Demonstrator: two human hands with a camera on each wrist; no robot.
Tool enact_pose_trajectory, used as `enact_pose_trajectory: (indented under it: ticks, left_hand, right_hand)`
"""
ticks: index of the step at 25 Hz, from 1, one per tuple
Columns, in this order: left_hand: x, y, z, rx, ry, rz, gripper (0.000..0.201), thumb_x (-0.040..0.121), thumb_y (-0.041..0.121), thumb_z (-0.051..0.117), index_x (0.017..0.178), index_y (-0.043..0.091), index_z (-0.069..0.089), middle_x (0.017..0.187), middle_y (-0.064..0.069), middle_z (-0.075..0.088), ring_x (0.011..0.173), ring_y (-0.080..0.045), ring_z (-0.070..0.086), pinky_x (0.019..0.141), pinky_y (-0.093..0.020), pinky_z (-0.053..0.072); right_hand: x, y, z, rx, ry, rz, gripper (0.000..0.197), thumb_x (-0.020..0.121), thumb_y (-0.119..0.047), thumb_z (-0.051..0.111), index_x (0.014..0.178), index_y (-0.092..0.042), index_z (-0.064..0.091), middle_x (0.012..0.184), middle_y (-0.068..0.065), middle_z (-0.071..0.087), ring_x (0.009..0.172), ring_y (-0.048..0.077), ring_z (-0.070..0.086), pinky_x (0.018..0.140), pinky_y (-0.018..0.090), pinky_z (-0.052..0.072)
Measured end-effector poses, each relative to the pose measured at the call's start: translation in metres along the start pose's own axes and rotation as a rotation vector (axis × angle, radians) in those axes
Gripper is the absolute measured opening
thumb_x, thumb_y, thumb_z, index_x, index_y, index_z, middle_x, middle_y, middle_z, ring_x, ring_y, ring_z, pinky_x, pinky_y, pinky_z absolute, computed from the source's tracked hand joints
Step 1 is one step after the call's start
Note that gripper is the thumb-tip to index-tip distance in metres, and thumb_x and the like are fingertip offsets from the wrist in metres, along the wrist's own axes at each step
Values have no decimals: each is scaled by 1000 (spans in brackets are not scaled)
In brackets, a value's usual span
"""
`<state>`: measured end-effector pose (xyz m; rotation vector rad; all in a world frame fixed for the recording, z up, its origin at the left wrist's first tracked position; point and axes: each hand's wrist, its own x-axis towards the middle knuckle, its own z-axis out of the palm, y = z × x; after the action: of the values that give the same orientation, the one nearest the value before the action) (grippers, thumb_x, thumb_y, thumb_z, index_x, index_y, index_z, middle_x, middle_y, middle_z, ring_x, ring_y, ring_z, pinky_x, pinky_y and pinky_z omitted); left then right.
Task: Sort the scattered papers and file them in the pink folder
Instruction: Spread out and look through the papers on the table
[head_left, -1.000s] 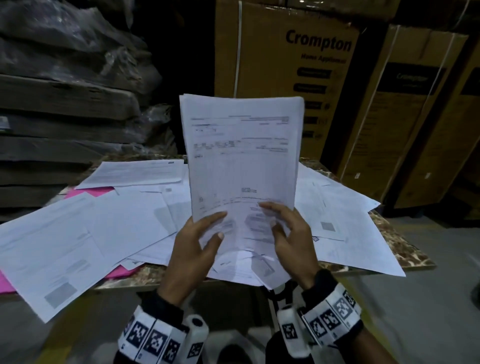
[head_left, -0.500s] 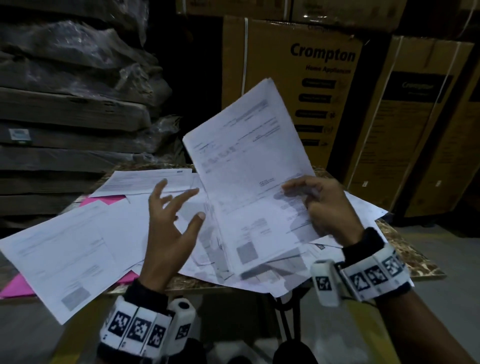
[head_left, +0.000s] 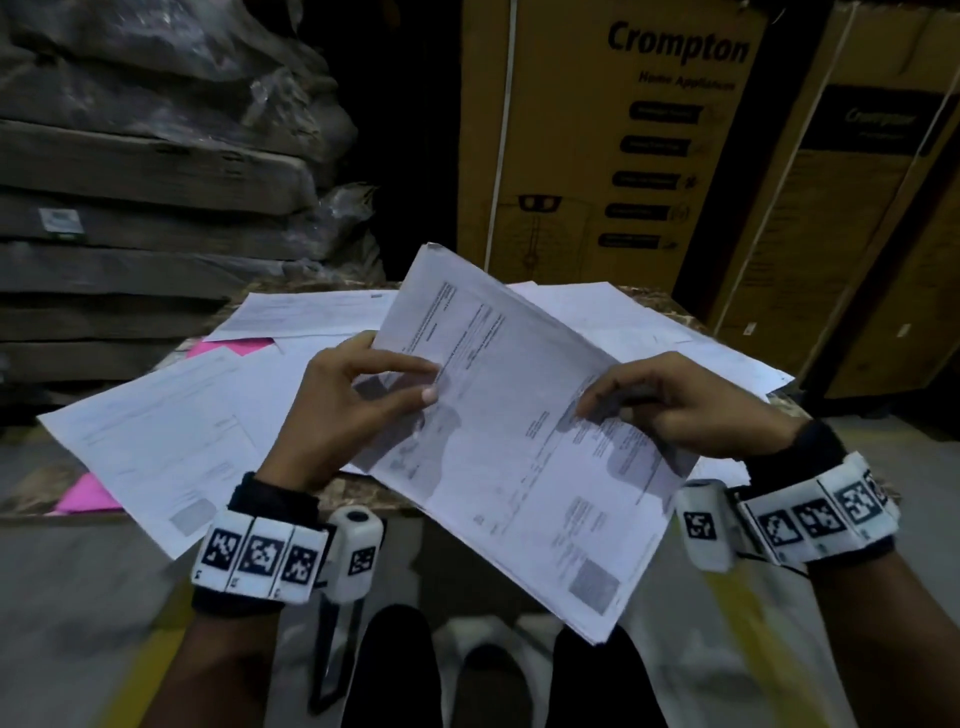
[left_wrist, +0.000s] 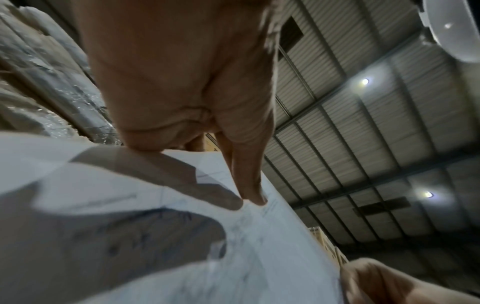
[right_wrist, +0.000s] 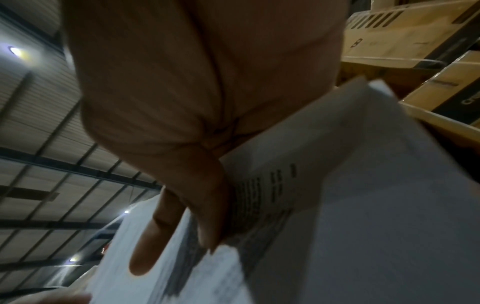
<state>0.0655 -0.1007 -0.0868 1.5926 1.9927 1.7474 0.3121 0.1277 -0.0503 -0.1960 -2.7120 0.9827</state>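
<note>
Above the table (head_left: 395, 499), both hands pinch one tilted stack (head_left: 519, 441): left hand (head_left: 343, 410) and right hand (head_left: 691, 405) at opposite edges. Loose papers (head_left: 156, 441) cover the folder (head_left: 228, 345).

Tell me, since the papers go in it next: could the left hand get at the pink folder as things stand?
Probably not yet. The left hand pinches the held stack of papers, and the pink folder lies under loose sheets on the table, only its corners showing.

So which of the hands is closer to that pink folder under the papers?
Left. The left hand holds the paper stack beside the pink folder; the right hand grips the stack's far side, farther away.
</note>
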Motion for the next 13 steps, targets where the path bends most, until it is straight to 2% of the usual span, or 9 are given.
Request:
enact_pose_trajectory:
  ticks: [2,4,6,9,12,13]
  left_hand:
    - [-4,-2,-2,-82,-22,-37,18,73,10,85,90,13,80,97,3,77,96,-10,71,80,-30,58]
    - [-9,-4,0,-123,-14,-73,19,71,0,85,87,8,80,88,4,78,87,-9,74,74,-17,55]
    - [-13,-8,3,-154,27,-97,19,72,-3,84,87,7,79,88,5,78,86,-8,74,73,-12,52]
    - [-16,-18,1,-179,98,-129,20,74,0,83,90,10,79,91,7,78,92,-8,73,77,-14,54]
    - [-17,-22,-3,-202,157,-168,22,76,5,82,94,17,78,96,13,77,100,-5,71,83,-16,55]
    - [-17,-21,-3,-199,175,-170,22,77,7,81,95,19,78,98,16,76,101,-3,70,84,-15,54]
  right_hand:
    - [-4,1,-3,-1,28,15,37,89,16,56,105,-12,75,109,-4,74,106,7,67,88,21,54]
    - [-10,6,-3,-6,96,25,24,92,2,65,103,-16,75,108,-6,74,104,10,68,82,27,57]
    - [-16,12,2,30,211,44,17,93,-6,66,101,-16,76,105,-5,74,101,13,69,79,36,60]
    - [-25,24,16,129,454,84,13,91,-8,68,98,-15,77,101,-2,75,98,13,69,78,44,59]
    - [-31,38,28,316,645,109,15,89,-7,69,102,-12,75,104,3,75,98,30,70,74,54,59]
    - [-31,41,32,388,674,117,17,89,-5,69,104,-11,73,106,4,75,100,32,70,74,52,60]
